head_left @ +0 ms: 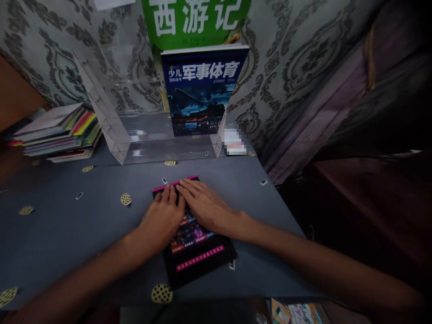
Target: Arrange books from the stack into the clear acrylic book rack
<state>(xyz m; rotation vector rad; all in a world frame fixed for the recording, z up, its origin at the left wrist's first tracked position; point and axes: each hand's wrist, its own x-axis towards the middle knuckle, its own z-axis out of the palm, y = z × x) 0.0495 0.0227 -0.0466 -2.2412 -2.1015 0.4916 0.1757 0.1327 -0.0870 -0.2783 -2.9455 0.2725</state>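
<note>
A black book (189,265) with pink strips and small coloured pictures lies flat on the table, turned at a slant. My left hand (165,216) rests on its upper part, palm down, fingers stretched toward the far edge. Beside it, my right hand (204,202) also lies palm down on the cover, fingers extended, its fingertips close to those of my left hand. Both hands are open and cover the book's upper middle. Behind them stands a clear acrylic rack (172,150) holding a dark blue book (199,99) with a tank picture and a green book (199,27).
A pile of books and papers (64,130) lies at the left, by the rack. The grey-blue tablecloth (101,225) has pineapple prints. At the right, a pinkish curtain (310,121) hangs past the table edge. Colourful printed covers (293,312) show below the front edge.
</note>
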